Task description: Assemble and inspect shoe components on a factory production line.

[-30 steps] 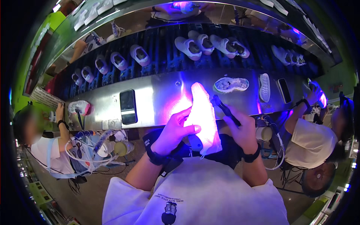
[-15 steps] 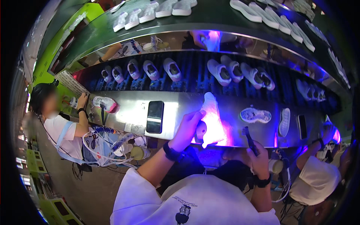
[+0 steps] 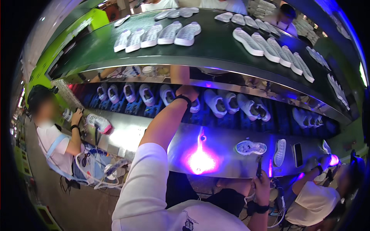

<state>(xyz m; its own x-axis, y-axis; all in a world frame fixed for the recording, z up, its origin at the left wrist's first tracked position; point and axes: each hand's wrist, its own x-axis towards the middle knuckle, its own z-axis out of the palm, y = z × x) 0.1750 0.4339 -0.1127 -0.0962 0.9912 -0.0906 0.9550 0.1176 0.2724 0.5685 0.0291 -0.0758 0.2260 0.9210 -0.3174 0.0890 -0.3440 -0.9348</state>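
My left hand [image 3: 187, 92] reaches across to the dark conveyor, its fingers closed around a white shoe upper [image 3: 195, 106] in the row there. The hand hides part of that upper. White uppers stand on both sides of it, one close by on the left [image 3: 167, 95] and another on the right [image 3: 215, 103]. Low at the right, my right hand [image 3: 262, 189] is closed around a dark-handled brush [image 3: 259, 168] held upright. Just beyond the brush, a white shoe sole [image 3: 250, 148] lies on the metal bench [image 3: 227, 134]. A second sole [image 3: 280, 153] lies to its right.
A bright violet light spot [image 3: 199, 159] falls on the bench before me. A phone [image 3: 297, 154] lies at the right. Above the uppers runs a green belt [image 3: 216, 42] with rows of white soles. Co-workers sit left [image 3: 58, 142] and right [image 3: 314, 196].
My left hand has carried the white upper from the violet light forward to the conveyor. The brush in my right hand has turned more upright. The view has tilted up, showing more green belt.
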